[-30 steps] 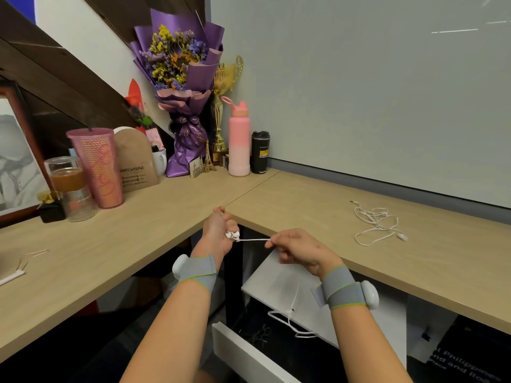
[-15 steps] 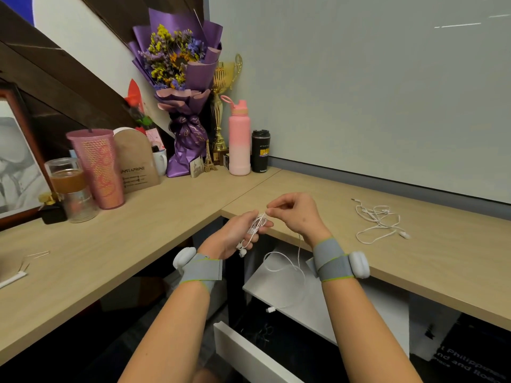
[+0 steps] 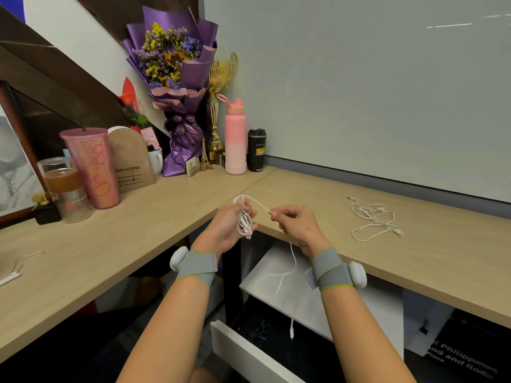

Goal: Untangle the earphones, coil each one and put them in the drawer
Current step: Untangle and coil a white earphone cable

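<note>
My left hand (image 3: 225,230) holds a white earphone (image 3: 244,221) with several loops of its cord wound around the fingers, the earbuds hanging at the palm. My right hand (image 3: 297,223) pinches the same cord a little to the right, and the cord runs taut between both hands. The loose tail hangs below my right wrist, its plug (image 3: 292,330) dangling over the open white drawer (image 3: 243,352) under the desk. A second white earphone (image 3: 372,219) lies in a loose tangle on the desk to the right.
The wooden L-shaped desk (image 3: 154,217) carries a pink tumbler (image 3: 91,167), a glass of brown drink (image 3: 65,189), a purple bouquet (image 3: 177,92), a gold trophy (image 3: 218,106), a pink bottle (image 3: 235,136) and a black cup (image 3: 256,149) at the back corner. A grey partition stands behind.
My left hand has turned palm-up with more loops of cord wound on it. My right hand went up, then out to the right, drawing the cord, and the hanging tail has shortened.
</note>
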A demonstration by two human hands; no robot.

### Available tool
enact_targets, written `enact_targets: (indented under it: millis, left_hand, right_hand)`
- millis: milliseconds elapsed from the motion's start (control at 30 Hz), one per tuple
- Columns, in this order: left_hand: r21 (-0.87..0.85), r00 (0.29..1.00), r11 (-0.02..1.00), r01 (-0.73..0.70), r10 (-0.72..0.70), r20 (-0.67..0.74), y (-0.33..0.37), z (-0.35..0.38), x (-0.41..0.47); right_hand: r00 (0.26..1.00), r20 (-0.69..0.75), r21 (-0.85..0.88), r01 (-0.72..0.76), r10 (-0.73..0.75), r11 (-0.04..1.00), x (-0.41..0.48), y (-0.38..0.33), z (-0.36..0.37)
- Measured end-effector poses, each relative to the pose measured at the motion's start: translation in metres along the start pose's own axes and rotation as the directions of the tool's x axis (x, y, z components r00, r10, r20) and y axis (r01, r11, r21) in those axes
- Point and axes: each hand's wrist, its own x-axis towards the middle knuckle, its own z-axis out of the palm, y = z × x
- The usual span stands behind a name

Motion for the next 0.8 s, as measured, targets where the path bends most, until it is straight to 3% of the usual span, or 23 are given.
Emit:
enact_targets:
  millis: [100, 233, 367, 567, 667, 733, 800]
  left_hand:
    - [-0.285, 0.991, 0.958, -0.039, 0.000, -0.135, -0.001, 0.006, 0.010]
    - [-0.326, 0.984, 0.943, -0.065, 0.005, -0.180, -0.004, 0.009, 0.014]
    - [-0.346, 0.968, 0.934, -0.089, 0.000, -0.251, -0.011, 0.005, 0.015]
    - [-0.553, 0.979, 0.827, -0.105, -0.014, -0.206, -0.001, -0.013, 0.014]
    - [-0.372, 0.983, 0.924, -0.086, 0.018, -0.184, 0.001, -0.014, 0.011]
    - [-0.032, 0.979, 0.995, -0.095, 0.087, -0.186, -0.003, -0.009, 0.008]
    - [0.281, 0.983, 0.955, -0.098, 0.136, -0.120, -0.006, -0.003, 0.005]
  right_hand:
    - [0.996, 0.089, -0.080, 0.014, -0.007, 0.997, -0.009, 0.009, 0.014]
    - [0.982, 0.182, -0.164, 0.072, -0.042, 0.984, -0.021, 0.016, 0.031]
    - [0.964, 0.261, -0.174, 0.004, 0.043, 0.985, -0.025, 0.014, 0.031]
    - [0.837, 0.507, -0.334, -0.031, 0.208, 0.942, -0.031, 0.002, -0.002]
    - [0.868, 0.474, -0.311, 0.009, 0.147, 0.950, -0.027, -0.013, -0.009]
    - [0.905, 0.422, -0.260, 0.065, 0.053, 0.963, -0.021, -0.024, -0.007]
    - [0.930, 0.366, -0.260, 0.129, -0.026, 0.957, -0.015, -0.031, -0.001]
